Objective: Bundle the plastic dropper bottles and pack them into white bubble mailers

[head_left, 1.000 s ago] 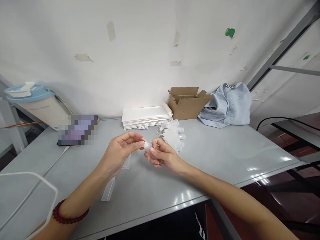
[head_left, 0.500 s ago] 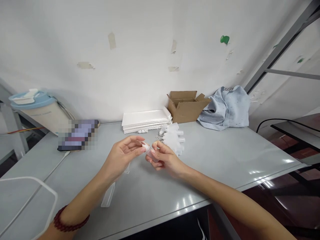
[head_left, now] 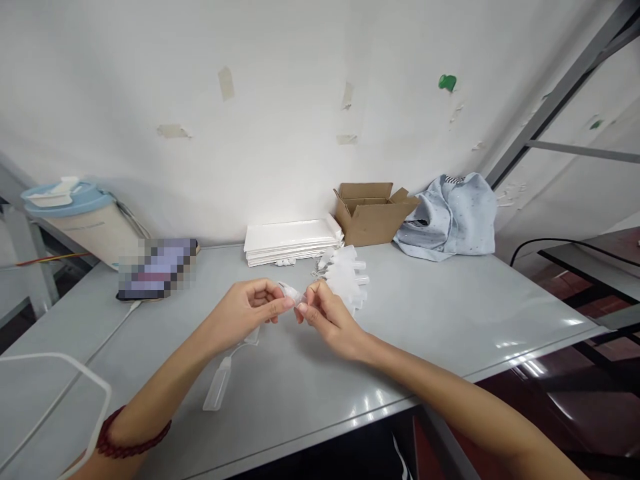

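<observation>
Between my hands, just above the grey table (head_left: 400, 353), is a small translucent white plastic piece (head_left: 290, 291). My left hand (head_left: 255, 307) pinches its left end between thumb and fingers. The fingertips of my right hand (head_left: 333, 320) are closed on its right end, hiding part of it. A clear plastic tube with a white cord (head_left: 217, 387) lies on the table below my left forearm. Just behind my right hand, a pile of similar translucent pieces (head_left: 345, 277) is fanned out.
A stack of flat white boxes (head_left: 290, 235) stands by the wall, beside an open cardboard box (head_left: 375, 223) and a light blue cloth bag (head_left: 450, 217). At left are a phone (head_left: 160, 267) on a white cable (head_left: 110, 335) and a blue-lidded container (head_left: 90, 220).
My fingers have shifted their grip, and the white piece shows more between them. My left forearm has moved slightly left, uncovering more of the tube and its cord on the table.
</observation>
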`<state>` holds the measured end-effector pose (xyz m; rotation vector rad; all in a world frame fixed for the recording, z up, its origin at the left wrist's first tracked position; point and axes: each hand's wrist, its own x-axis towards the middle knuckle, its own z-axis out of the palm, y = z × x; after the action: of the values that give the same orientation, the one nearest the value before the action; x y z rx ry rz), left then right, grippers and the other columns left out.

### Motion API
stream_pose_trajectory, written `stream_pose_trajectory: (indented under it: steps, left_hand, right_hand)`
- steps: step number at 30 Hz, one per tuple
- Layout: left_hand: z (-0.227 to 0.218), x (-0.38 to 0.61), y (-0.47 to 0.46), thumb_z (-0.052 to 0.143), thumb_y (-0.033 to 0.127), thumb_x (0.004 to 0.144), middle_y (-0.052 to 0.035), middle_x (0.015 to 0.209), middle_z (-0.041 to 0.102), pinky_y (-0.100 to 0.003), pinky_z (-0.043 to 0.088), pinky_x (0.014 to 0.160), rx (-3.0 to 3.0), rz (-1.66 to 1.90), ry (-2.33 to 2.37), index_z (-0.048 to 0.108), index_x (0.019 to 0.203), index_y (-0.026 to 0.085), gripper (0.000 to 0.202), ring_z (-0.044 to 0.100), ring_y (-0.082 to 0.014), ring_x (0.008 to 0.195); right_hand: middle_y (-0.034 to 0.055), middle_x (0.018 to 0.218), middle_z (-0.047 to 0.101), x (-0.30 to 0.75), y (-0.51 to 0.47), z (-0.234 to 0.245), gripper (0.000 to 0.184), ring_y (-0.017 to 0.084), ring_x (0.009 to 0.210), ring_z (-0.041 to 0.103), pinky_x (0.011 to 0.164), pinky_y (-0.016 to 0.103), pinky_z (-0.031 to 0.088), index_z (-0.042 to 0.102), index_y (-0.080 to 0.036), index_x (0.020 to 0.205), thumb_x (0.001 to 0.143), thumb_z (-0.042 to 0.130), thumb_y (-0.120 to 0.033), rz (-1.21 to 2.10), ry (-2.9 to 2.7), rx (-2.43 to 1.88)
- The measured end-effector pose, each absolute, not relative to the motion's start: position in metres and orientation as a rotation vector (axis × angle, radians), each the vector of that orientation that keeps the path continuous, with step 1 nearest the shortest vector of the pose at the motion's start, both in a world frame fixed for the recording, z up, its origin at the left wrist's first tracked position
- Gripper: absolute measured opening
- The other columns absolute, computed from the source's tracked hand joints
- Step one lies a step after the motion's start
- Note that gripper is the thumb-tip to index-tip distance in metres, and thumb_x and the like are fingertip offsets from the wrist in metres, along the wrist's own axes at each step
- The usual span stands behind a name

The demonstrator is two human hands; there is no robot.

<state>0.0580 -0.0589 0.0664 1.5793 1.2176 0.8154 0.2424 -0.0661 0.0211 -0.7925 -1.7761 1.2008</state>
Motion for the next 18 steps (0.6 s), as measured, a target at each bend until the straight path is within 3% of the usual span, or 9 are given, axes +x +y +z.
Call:
stream_pose_trajectory:
  steps: [11, 15, 18]
  left_hand:
    - [0.065, 0.062, -0.061, 0.061, 0.039, 0.079, 0.0011, 0.059, 0.059, -0.027, 0.044, 0.060, 1.644, 0.823, 1.104, 0.066, 0.069, 0.021, 0.021, 0.054, -0.0149, 0.059]
    - [0.060, 0.063, -0.061, 0.063, 0.039, 0.078, 0.0021, 0.059, 0.059, -0.026, 0.046, 0.061, 1.534, 0.951, 1.182, 0.064, 0.069, 0.019, 0.022, 0.054, -0.0134, 0.058]
    - [0.057, 0.065, -0.060, 0.065, 0.040, 0.077, 0.0022, 0.059, 0.058, -0.025, 0.046, 0.059, 1.434, 1.047, 1.230, 0.065, 0.070, 0.018, 0.023, 0.054, -0.0124, 0.057]
  right_hand:
    - [-0.0052, 0.068, 0.048, 0.244, -0.063, 0.028, 0.030, 0.007, 0.055, 0.035, 0.051, 0.020, 0.027, 0.030, -0.023, 0.085, 0.090, 0.048, -0.046, 1.589, -1.635, -0.672]
    - [-0.0045, 0.072, 0.055, 0.244, -0.061, 0.028, 0.030, 0.007, 0.049, 0.040, 0.049, 0.021, 0.032, 0.033, -0.023, 0.096, 0.088, 0.051, -0.046, 1.557, -1.602, -0.826]
    - [-0.0046, 0.071, 0.053, 0.244, -0.061, 0.027, 0.034, 0.008, 0.053, 0.044, 0.051, 0.022, 0.035, 0.041, -0.021, 0.102, 0.083, 0.060, -0.043, 1.357, -1.623, -0.969]
